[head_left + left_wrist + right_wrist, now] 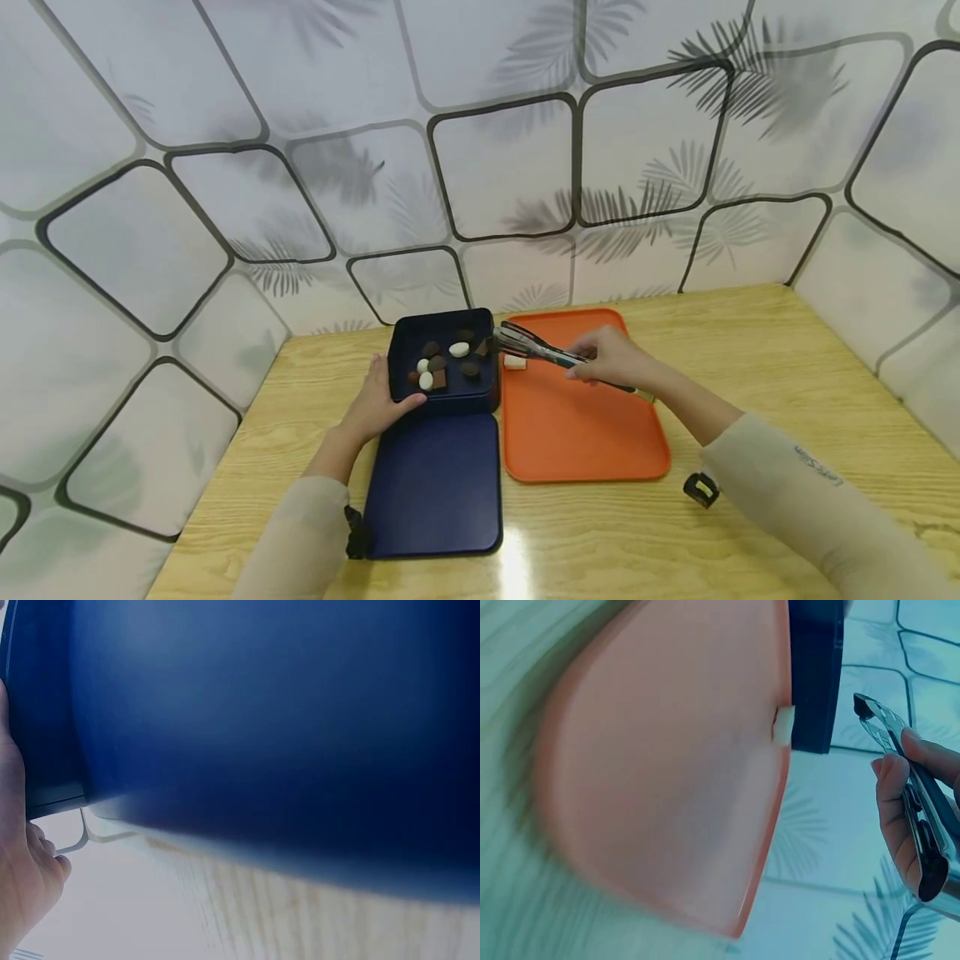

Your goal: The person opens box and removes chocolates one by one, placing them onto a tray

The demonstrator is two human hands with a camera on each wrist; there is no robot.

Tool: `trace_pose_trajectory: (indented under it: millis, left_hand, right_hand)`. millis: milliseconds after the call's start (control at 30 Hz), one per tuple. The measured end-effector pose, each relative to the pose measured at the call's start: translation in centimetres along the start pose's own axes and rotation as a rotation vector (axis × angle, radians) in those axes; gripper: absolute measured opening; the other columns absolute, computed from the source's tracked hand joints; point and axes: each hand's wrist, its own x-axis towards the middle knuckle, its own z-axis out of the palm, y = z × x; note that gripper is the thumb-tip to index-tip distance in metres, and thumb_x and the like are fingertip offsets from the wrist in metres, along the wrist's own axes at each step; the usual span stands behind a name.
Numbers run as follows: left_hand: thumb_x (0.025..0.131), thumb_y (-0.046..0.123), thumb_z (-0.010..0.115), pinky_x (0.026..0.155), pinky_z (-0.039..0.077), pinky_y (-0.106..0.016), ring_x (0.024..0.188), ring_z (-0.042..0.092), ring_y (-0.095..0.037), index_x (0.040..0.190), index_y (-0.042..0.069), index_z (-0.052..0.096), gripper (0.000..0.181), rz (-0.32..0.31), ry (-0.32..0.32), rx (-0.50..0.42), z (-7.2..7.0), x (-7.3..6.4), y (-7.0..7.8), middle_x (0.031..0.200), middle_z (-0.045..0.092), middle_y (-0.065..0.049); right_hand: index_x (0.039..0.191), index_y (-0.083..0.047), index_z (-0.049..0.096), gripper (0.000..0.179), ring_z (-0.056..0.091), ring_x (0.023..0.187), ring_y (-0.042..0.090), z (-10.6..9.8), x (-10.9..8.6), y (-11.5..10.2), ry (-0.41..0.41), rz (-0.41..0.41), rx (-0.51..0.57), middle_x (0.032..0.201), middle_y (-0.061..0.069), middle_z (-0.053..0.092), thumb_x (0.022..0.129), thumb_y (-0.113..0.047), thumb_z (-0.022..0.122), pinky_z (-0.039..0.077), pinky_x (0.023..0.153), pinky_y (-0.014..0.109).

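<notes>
Tongs (551, 354) slantwise, tips toward dark box (457, 406)

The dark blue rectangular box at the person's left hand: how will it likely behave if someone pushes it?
The box would probably slide rather than tip, because it is low and broad. Its straight walls suggest fairly stiff material. The small white oval pieces inside look loose, so they might roll or shift.
</notes>
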Motion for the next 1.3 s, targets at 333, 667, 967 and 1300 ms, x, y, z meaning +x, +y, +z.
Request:
trace_pose_trajectory:
  millis: [333, 667, 967, 1300]
  left_hand:
    - [0.085, 0.055, 0.062, 0.114, 0.011, -0.055, 0.143, -0.003, -0.041, 0.148, -0.009, -0.001, 0.110, 0.016, 0.024, -0.007, -0.1, 0.2, -0.2, 0.154, -0.003, -0.031]
    - [0.086, 0.054, 0.061, 0.114, 0.012, -0.054, 0.143, -0.003, -0.041, 0.147, -0.011, -0.003, 0.110, -0.020, 0.004, 0.004, -0.2, -0.3, -0.4, 0.154, -0.006, -0.030]
    - [0.084, 0.056, 0.062, 0.113, 0.012, -0.055, 0.143, -0.002, -0.043, 0.147, -0.010, -0.001, 0.111, -0.001, 0.022, 0.002, -0.5, -0.2, -0.6, 0.153, -0.003, -0.032]
    - [0.083, 0.061, 0.060, 0.113, 0.012, -0.056, 0.143, -0.002, -0.043, 0.147, -0.010, -0.001, 0.114, 0.016, 0.014, -0.011, -0.2, 0.2, -0.2, 0.153, -0.002, -0.032]
  right_hand:
    - [0.105, 0.006, 0.068, 0.031, 0.064, 0.063, 0.019, -1.2, -1.6, 2.9, -0.012, 0.053, -0.113, 0.076, 0.009, 0.069, 0.081, -0.011, 0.073, 0.053, 0.057, 0.030]
    - [0.099, 0.005, 0.071, 0.026, 0.059, 0.064, 0.010, -1.4, -2.2, 4.7, -0.026, 0.032, -0.211, 0.077, 0.003, 0.070, 0.079, -0.012, 0.075, 0.049, 0.057, 0.027]
    - [0.100, 0.004, 0.071, 0.032, 0.055, 0.071, 0.013, -1.7, -2.8, 5.5, -0.034, 0.068, -0.209, 0.082, 0.003, 0.069, 0.077, -0.018, 0.077, 0.046, 0.062, 0.028]
    - [0.103, 0.002, 0.068, 0.037, 0.052, 0.071, 0.015, -2.9, -3.9, 5.2, 0.009, 0.105, -0.184, 0.082, 0.004, 0.064, 0.079, -0.025, 0.076, 0.043, 0.063, 0.030]
